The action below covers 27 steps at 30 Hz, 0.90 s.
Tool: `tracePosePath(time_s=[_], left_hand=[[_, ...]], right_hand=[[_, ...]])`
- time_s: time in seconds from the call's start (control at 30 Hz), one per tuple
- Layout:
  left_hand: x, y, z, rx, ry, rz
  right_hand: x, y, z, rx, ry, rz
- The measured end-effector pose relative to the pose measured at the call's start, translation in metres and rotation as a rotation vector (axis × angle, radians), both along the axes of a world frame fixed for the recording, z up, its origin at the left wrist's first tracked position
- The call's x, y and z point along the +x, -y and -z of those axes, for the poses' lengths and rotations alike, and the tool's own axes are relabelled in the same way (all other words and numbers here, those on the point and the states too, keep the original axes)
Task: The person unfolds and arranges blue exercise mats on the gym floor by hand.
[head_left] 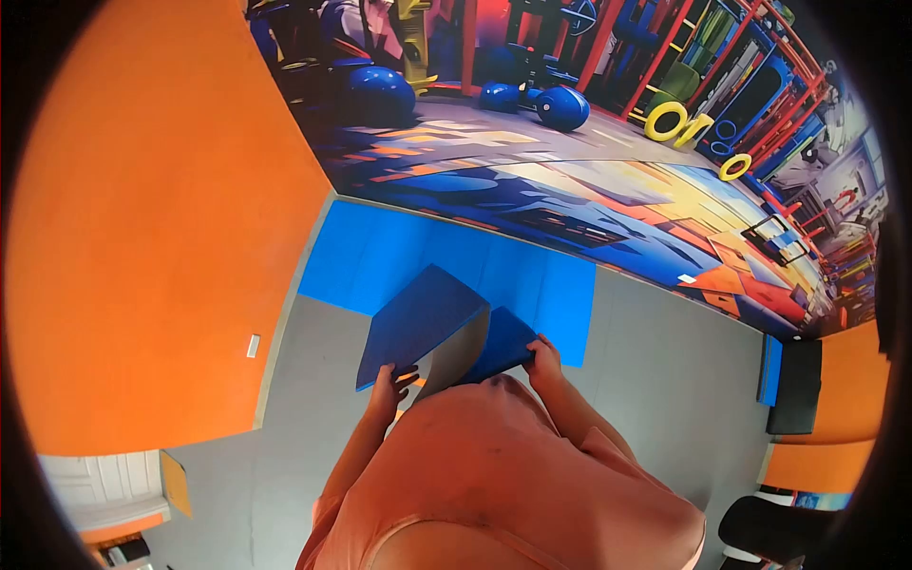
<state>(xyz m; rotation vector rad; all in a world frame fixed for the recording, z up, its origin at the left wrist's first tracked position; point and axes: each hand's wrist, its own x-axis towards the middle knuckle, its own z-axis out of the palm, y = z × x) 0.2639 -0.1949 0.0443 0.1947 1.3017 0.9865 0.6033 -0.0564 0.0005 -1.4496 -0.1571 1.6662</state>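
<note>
A blue exercise mat (423, 318) is held up in front of my body, bent so that its grey underside (463, 353) shows in the middle. My left hand (388, 388) grips its lower left edge, with some fingers showing beneath. On the other side, my right hand (543, 361) holds the right edge, thumb on top. Behind the held mat, a brighter blue mat (347, 252) lies flat on the floor along the wall. The lower part of the held mat is hidden by my shirt. A small orange patch shows beside my left fingers; I cannot make it out.
An orange wall (161, 228) rises at left, with a small white outlet (253, 346). A gym-scene mural (570, 180) covers the far wall. Blue and black pads (796, 385) lean at the right. The floor (655, 380) is grey. A dark chair-like shape (779, 527) stands lower right.
</note>
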Motion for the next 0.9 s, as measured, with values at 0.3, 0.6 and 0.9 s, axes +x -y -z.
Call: tracePosePath(time_s=[0.3,0.6,0.9], left_hand=[[-0.097,-0.057,0.001,0.235,-0.056,-0.448],[-0.212,-0.057,-0.013,0.391,-0.060,-0.911],[-0.343,-0.062,-0.002,0.311,0.086,-0.854]], right_hand=[[-0.011,-0.072,-0.035,0.133,-0.021,-0.025],[0.030,-0.134,-0.043,0.225,0.054,0.091],[0.005,-0.047,-0.038,0.198,0.219,0.373]])
